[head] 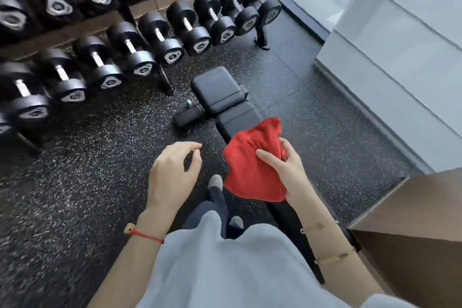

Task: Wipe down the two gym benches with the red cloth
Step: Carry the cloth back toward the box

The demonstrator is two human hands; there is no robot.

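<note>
Cloth: red cloth (252,167) sits at 5 o'clock from frame centre, held in the air above the near part of the bench, not touching the pad.
Right hand: right hand (287,170) grips the cloth, thumb across its front, fingers curled into a bunched fold at the top edge.
Left hand: left hand (172,172) hovers at 7 o'clock, holds nothing, fingers loosely curled, apart from the cloth.
Bench: black bench (220,92) runs from centre toward 5 o'clock, partly hidden by the cloth; a second bench is not in view.
Handling: cloth looks soft, light and limp; likely best flattened under the palm for wiping.
Surroundings: dumbbell rack (100,40) fills 9 to 12 o'clock, on speckled floor (75,182).
</note>
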